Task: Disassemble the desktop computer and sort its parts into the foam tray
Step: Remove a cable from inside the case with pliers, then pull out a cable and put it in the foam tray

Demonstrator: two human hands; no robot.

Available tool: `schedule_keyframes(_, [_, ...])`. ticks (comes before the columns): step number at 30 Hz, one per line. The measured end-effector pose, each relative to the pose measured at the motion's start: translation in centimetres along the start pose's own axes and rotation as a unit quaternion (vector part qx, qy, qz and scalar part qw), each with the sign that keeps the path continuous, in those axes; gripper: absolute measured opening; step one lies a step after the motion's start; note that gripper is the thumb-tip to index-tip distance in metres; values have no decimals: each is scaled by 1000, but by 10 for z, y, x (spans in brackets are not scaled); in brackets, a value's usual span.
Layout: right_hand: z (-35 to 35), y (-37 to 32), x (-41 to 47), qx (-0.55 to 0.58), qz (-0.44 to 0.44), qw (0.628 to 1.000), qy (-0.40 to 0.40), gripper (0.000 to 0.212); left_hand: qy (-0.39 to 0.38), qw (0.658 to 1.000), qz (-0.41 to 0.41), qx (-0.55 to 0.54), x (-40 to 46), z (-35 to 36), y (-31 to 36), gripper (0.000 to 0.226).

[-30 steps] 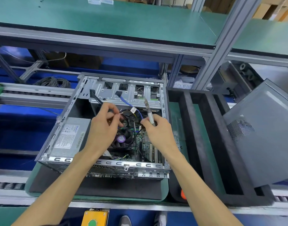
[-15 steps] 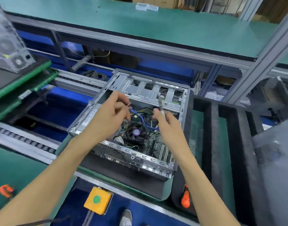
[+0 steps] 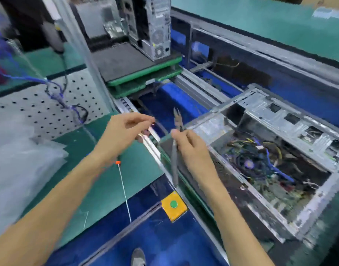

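Fingers (image 3: 145, 120) of the left hand (image 3: 124, 133) are drawn together into a pinch at the tips, as if around something very small; the blur hides whether a scrap of wire or a tie is actually between them, so I cannot tell what, if anything, they hold. The right hand (image 3: 191, 148) curls its fingers (image 3: 177, 134) round a pair of slim grey pliers (image 3: 176, 148), nose pointing up and away, long handles running down past the palm. I judge the tool is held this way to stay ready for more cutting or pulling inside the case. Both hands hover off the case's left side, over the metal rail at the edge of the green surface (image 3: 107, 189), which suggests the pinched bit is headed for somewhere on the left. The desktop computer (image 3: 280, 150) lies open on its side just right of the right hand, with a tangle of blue, yellow and black cables (image 3: 268, 160) over the board and a round fan dimly visible among them; it looks far from stripped. No foam tray shows in this view, so sorting would mean turning elsewhere. On the left surface lie clear plastic bags (image 3: 20, 160), a perforated white panel (image 3: 55, 104) with a blue cable (image 3: 55, 93) across it, and a thin white cord (image 3: 124, 192) tipped with orange. Beyond, another computer tower (image 3: 151, 25) stands upright on a dark pad over stacked green boards. A yellow box with a green button (image 3: 173, 205) sits below the rail near the pliers' handles, and a shoe shows on the blue floor (image 3: 164, 242).
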State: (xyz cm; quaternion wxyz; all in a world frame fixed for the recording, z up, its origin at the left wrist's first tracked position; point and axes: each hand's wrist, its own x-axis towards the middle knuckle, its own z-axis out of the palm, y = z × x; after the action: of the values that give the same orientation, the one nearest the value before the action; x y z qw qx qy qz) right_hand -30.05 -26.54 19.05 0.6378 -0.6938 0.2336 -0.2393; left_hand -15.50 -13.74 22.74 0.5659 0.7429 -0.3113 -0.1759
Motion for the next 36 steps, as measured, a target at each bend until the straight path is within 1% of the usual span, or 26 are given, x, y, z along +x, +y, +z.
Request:
schedule_keyframes(1, [21,2,2,-8,5,999,-32,66,27,999,-14,12,-4,-22,-13,15])
schedule_keyframes(3, [62,9,3,-19,23,997,-71,63,72,995,-51,50,-15,-65,-46,20])
schedule_keyframes(6, [120,28,5,-32,68,991,-110,59,89,981,-145,97,-40,-118,-108,21])
schedule_keyframes(9, [173,59,2,-59,120,979,-151,48,104,957,-246,112,-74,-157,-177,19])
schedule_keyframes(10, [189,71,0,-76,137,975,-159,46,108,948,-277,113,-84,-168,-198,17])
schedule_keyframes(12, [219,100,-6,-126,170,964,-163,50,119,932,-323,117,-103,-184,-236,13])
schedule_keyframes(14, [246,127,-12,-204,190,946,-166,53,145,918,-351,118,-117,-194,-267,12])
schedule_keyframes(16, [267,149,-19,-301,190,919,-168,52,172,909,-359,123,-126,-197,-290,11])
schedule_keyframes(18, [285,166,-23,-371,178,895,-170,49,179,904,-362,139,-129,-198,-306,9])
schedule_keyframes(21, [307,189,-26,-435,164,869,-169,47,177,903,-355,167,-126,-199,-323,6])
schedule_keyframes(23, [317,203,-25,-477,154,850,-161,50,164,900,-350,199,-125,-200,-332,5])
schedule_keyframes(25, [326,215,-23,-503,150,837,-155,54,154,899,-352,210,-126,-201,-340,4])
schedule_keyframes(28, [336,226,-19,-523,132,830,-143,56,141,900,-349,218,-126,-204,-346,3])
schedule_keyframes(32, [349,232,-14,-521,116,835,-136,60,126,902,-344,227,-121,-211,-345,5])
schedule_keyframes(36, [354,233,-16,-536,60,834,-112,60,131,901,-340,235,-116,-218,-342,12])
